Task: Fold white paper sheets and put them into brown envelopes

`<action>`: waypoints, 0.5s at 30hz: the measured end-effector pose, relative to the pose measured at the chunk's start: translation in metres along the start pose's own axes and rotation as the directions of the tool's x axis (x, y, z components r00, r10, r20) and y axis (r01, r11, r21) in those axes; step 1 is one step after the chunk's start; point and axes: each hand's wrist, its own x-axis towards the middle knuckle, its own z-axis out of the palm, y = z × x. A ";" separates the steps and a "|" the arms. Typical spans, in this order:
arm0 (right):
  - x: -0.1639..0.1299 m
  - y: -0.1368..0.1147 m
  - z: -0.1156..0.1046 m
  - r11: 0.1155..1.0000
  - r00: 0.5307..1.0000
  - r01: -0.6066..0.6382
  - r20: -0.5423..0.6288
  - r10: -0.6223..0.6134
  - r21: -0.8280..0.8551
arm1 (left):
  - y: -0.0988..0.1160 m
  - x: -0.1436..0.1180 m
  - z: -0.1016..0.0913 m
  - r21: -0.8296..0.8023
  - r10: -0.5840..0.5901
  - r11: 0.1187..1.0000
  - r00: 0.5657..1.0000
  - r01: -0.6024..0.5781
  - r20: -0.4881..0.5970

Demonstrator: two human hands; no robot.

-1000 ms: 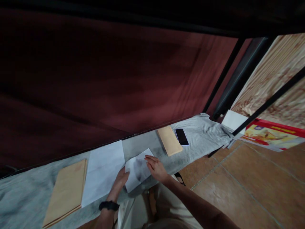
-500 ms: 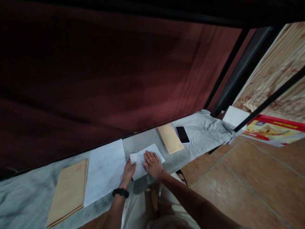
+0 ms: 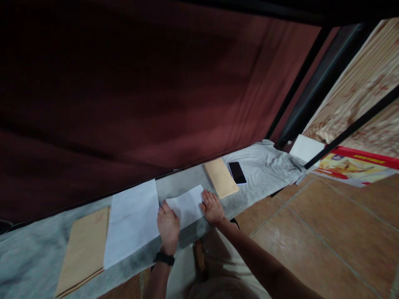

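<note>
Two hands lie flat with fingers spread on a folded white sheet (image 3: 186, 205): the left hand (image 3: 168, 226) at its 8 o'clock corner, the right hand (image 3: 212, 207) on its 3 o'clock edge, apparently pinning it flat. Neither grips anything. It rests on the grey cloth (image 3: 258, 172), between a larger white sheet (image 3: 132, 220) at 9 o'clock and a brown envelope (image 3: 220, 177) at 2 o'clock.

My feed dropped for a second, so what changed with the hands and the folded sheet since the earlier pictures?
The folded white sheet, lifted at one edge a second ago, now lies flat on the grey cloth. The left hand and right hand have spread apart to press its two ends, open. The large white sheet, both brown envelopes and the phone stayed put.
</note>
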 end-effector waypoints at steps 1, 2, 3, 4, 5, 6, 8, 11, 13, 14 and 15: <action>0.000 0.000 -0.001 1.000 1.000 -0.002 0.005 0.002 0.001 | 0.011 -0.008 0.004 0.063 0.113 0.992 0.993 -0.110 -0.046; 0.000 -0.001 -0.001 1.000 1.000 0.000 0.012 0.000 0.003 | 0.022 -0.016 0.010 0.099 0.240 0.967 0.969 -0.234 -0.052; 0.000 -0.001 -0.002 1.000 1.000 0.004 0.022 -0.005 0.005 | 0.031 -0.023 0.018 0.115 0.360 0.928 0.933 -0.356 -0.021; 0.000 0.000 -0.003 1.000 0.999 0.012 0.031 -0.012 0.005 | 0.039 -0.028 0.028 0.114 0.441 0.891 0.897 -0.440 0.014; 0.000 0.000 -0.003 1.000 0.999 0.019 0.038 -0.019 0.005 | 0.044 -0.031 0.038 0.111 0.476 0.871 0.878 -0.478 0.048; 0.000 0.000 -0.004 1.000 0.999 0.025 0.042 -0.025 0.004 | 0.045 -0.033 0.048 0.113 0.475 0.870 0.877 -0.480 0.070; 0.000 0.001 -0.004 1.000 0.999 0.028 0.036 -0.028 0.002 | 0.038 -0.031 0.065 0.127 0.444 0.881 0.888 -0.457 0.116; 0.000 0.001 -0.003 1.000 1.000 0.022 0.009 -0.022 0.004 | 0.013 -0.023 0.073 0.183 0.417 0.883 0.901 -0.433 0.122; 0.000 0.000 -0.002 1.000 1.000 0.025 -0.007 -0.025 0.007 | -0.005 -0.019 0.069 0.215 0.425 0.874 0.900 -0.436 0.100; 0.000 0.000 -0.002 1.000 1.000 0.028 -0.012 -0.028 0.009 | -0.012 -0.018 0.065 0.229 0.427 0.871 0.900 -0.436 0.090; -0.001 0.000 -0.001 1.000 0.999 0.029 -0.015 -0.029 0.011 | -0.018 -0.018 0.062 0.242 0.423 0.870 0.902 -0.429 0.080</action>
